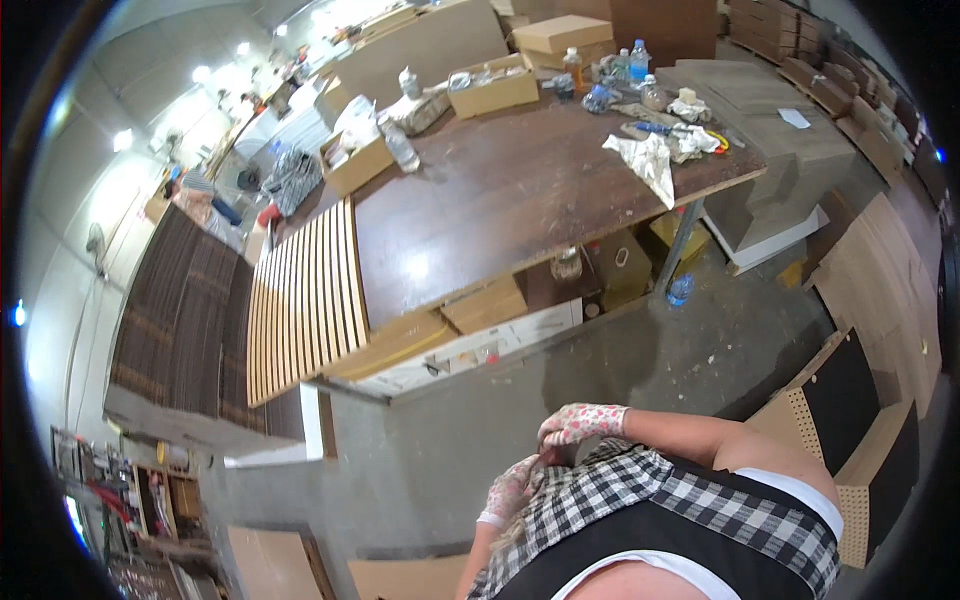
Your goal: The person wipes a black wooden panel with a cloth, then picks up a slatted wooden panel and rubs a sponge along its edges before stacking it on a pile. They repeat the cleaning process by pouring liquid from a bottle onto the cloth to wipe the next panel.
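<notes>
- My left hand [510, 490], gloved, fingers curled into my checked shirt [640, 490] at the chest.
- My right hand [580, 423], gloved too, pinches the same cloth just at one o'clock of it.
- Workbench [500, 210] sits well off at twelve o'clock.

i can't tell what my left hand in its speckled work glove [508, 490] is gripping, because its fingers are tucked behind the black-and-white checked cloth [640, 490] at my chest, and my right gloved hand [580, 423] hides its fingertips in the same spot. the small bottles and tools at the far end of the dark wooden worktable [520, 200] are too small for me to make out. the lower edge cuts off my torso and forearms.
</notes>
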`<action>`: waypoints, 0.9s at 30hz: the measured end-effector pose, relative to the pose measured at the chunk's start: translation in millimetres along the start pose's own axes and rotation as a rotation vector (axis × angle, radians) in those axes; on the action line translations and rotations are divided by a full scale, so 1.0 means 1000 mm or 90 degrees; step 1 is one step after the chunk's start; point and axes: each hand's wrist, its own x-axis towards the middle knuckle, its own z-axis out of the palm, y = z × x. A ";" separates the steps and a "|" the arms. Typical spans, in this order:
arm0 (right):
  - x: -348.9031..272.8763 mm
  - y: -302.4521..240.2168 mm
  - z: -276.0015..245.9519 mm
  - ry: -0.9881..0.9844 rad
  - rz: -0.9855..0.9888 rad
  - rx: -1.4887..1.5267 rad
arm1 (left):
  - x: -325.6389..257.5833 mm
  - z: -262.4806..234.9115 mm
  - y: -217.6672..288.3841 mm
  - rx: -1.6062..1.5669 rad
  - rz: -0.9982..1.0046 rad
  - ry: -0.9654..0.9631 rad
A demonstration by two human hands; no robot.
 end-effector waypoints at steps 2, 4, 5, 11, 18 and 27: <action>0.012 0.009 -0.037 0.141 0.062 -0.045 | 0.024 -0.028 -0.008 0.020 -0.007 0.066; 0.015 0.019 -0.075 0.201 0.092 -0.013 | 0.058 -0.050 -0.012 -0.004 0.000 0.046; 0.015 0.027 -0.088 0.268 0.092 -0.019 | 0.072 -0.060 -0.013 -0.024 -0.020 0.026; -0.025 0.089 -0.150 0.517 0.085 0.472 | 0.188 -0.115 0.026 -0.027 0.159 -0.040; -0.095 0.174 -0.325 0.855 0.032 0.457 | 0.361 -0.137 0.096 0.014 0.312 0.048; -0.177 0.369 -0.606 1.186 0.318 -0.328 | 0.555 -0.135 0.220 0.012 0.338 0.056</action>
